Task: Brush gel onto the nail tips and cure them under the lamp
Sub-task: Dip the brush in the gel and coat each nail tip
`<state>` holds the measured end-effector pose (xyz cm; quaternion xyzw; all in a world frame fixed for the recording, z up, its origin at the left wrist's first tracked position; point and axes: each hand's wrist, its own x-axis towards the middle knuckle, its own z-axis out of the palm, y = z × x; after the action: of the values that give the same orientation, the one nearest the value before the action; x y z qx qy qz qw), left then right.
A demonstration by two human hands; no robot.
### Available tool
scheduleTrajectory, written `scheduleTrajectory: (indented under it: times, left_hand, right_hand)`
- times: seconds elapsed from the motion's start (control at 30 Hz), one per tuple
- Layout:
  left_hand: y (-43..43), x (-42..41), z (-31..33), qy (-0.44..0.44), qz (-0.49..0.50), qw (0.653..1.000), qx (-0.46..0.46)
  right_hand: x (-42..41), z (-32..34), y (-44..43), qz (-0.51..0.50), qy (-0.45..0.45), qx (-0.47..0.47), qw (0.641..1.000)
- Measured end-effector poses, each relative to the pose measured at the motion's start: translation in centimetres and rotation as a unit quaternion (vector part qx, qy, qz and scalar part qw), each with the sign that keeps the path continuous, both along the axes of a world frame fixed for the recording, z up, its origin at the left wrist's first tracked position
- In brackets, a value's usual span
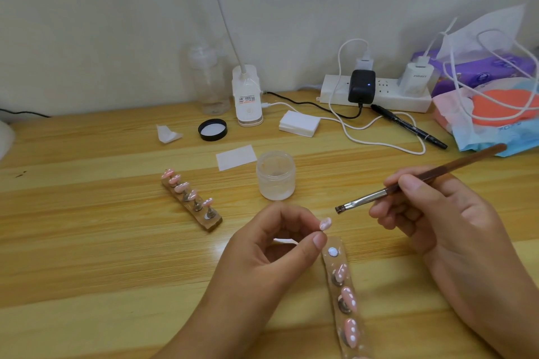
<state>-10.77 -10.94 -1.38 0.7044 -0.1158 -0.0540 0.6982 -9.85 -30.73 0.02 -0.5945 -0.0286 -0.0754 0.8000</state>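
My left hand pinches a small pink nail tip on its stand, lifted above a clear holder strip. That strip keeps several pink tips with white dots and shows one bare magnet spot at its far end. My right hand grips a brown-handled brush; its bristles hover just right of the held tip, not touching it. An open frosted gel jar stands behind my hands. A second holder with several pink tips lies to the left. A white lamp base stands by the wall.
The black jar lid, white wipe pads, a paper slip and a clear bottle sit farther back. A power strip with chargers and cables, a black pen and tissue packs crowd the back right.
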Motion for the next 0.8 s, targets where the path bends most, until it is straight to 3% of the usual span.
scheduleTrajectory:
  times: [0.37,0.5,0.8]
  left_hand:
    - [-0.3,0.2,0.4,0.056,0.009,0.998,0.002]
    - [-0.1,0.6,0.5,0.079,-0.01,0.993,0.091]
    - [-1.0,0.7,0.6,-0.063,0.003,0.968,0.245]
  right_hand:
    - [-0.3,0.3,-0.1,-0.008,-0.011,-0.012,1.0]
    - [-0.3,0.2,-0.1,-0.013,-0.006,-0.019,1.0]
    - [0.0,-0.1,-0.6,-0.025,0.001,-0.024,0.999]
